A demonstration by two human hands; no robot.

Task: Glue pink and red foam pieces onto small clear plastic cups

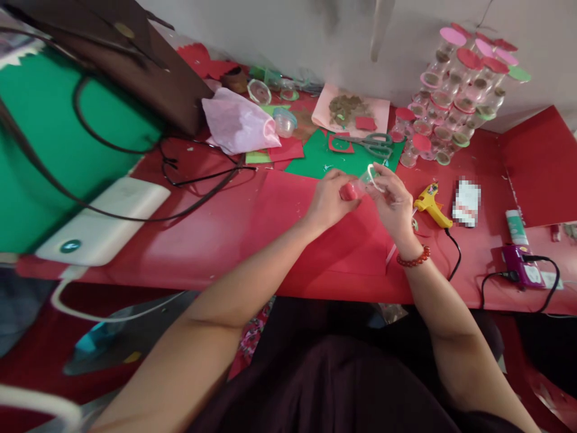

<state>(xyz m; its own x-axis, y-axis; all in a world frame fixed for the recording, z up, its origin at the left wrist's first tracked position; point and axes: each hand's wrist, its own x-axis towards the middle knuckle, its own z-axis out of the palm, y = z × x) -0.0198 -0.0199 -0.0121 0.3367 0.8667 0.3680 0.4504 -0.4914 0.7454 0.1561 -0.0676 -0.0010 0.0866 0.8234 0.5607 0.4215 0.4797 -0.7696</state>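
Note:
Both my hands meet over a sheet of red paper [288, 222] on the red table. Between them is a small clear plastic cup [362, 184] with a red end at the left and a pale rim at the right. My left hand [331, 199] has its fingers closed round the red end. At the rim side, my right hand [393, 195] pinches the cup, and a beaded bracelet circles that wrist. A yellow glue gun [433, 205] lies just right of my right hand. Beyond the hands, scissors [378, 144] rest on green paper [311, 157].
Stacked clear cups with coloured discs [455, 102] stand at the back right. A purple power adapter [523, 267] with black cables sits at the right front. Leftward are a white power bank [106, 222], a brown bag [148, 66] and a pink cloth pouch [238, 123].

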